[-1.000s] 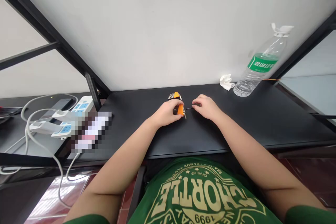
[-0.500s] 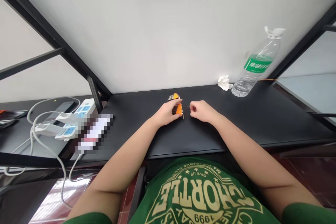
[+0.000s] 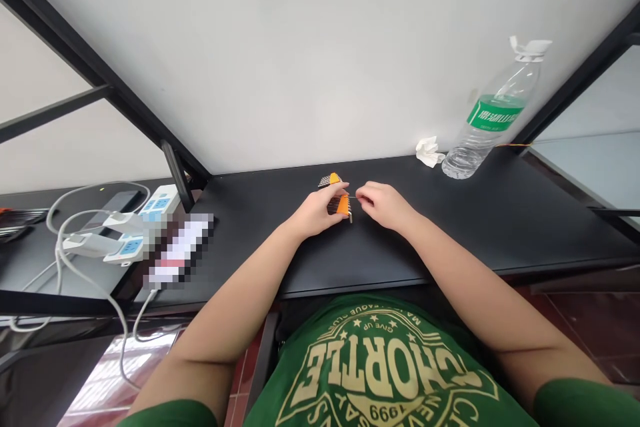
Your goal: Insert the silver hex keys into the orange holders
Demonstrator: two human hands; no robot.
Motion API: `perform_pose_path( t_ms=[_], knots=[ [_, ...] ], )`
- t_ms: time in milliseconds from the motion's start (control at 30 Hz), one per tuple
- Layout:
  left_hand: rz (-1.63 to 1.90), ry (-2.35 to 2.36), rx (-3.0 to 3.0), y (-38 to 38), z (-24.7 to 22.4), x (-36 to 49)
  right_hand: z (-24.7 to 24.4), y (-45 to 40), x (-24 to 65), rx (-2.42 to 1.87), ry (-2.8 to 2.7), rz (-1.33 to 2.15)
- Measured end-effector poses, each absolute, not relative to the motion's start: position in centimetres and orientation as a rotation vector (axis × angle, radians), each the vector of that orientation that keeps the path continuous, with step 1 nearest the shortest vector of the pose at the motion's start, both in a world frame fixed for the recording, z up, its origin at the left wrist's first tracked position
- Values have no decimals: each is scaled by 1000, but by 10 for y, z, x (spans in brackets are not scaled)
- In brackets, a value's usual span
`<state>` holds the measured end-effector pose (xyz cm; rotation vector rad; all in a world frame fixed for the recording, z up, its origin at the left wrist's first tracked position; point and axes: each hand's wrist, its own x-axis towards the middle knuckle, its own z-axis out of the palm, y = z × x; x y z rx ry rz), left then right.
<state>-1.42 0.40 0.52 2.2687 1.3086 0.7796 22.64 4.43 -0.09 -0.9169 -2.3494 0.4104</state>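
Note:
Between the thumb and fingers of my left hand (image 3: 317,212) is an orange hex key holder (image 3: 343,205) with several hex keys in it, their short bent ends along its right side. A second orange block (image 3: 335,178) with metal keys pointing left shows just behind my fingers; whether it is part of the same holder I cannot tell. My right hand (image 3: 383,203), closed in a pinch, is just to the right. From its fingertips a thin hex key (image 3: 353,197) reaches to the holder's right side. How deep its tip sits is too small to tell.
On the black table (image 3: 400,253), a clear water bottle (image 3: 493,117) and crumpled tissue (image 3: 429,151) stand by the wall. To the left lie a blurred-out phone (image 3: 181,250) on a cable, a power strip (image 3: 155,213) with chargers, and a dark phone (image 3: 117,205).
My right hand has moved slightly left, bringing the thin hex key up to the holder. My left hand keeps its hold. The view has shifted a little.

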Motion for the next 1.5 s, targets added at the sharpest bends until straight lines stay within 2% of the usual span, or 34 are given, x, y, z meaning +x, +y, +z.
perform_pose_path(
  t_ms=[500,833,1000,1233,1300,1400,1500],
  knots=[
    [800,1305,2228,2,6,-15,-1,43,232,-929,-2359,385],
    [788,1337,2294,0,12,-14,4,35,233,-817,-2396,212],
    [838,1272,2349,-4,16,-9,10,35,233,-609,-2205,562],
    [990,1121,2279,-10,13,4,2,43,221,-793,-1477,1714],
    [972,1164,2280,-9,12,4,-2,44,219,-807,-1374,1930],
    [938,1233,2284,-6,10,1,-4,45,216,-875,-1382,1940],
    [891,1336,2295,0,9,-6,-4,43,215,-1039,-1577,1631]
  ],
)
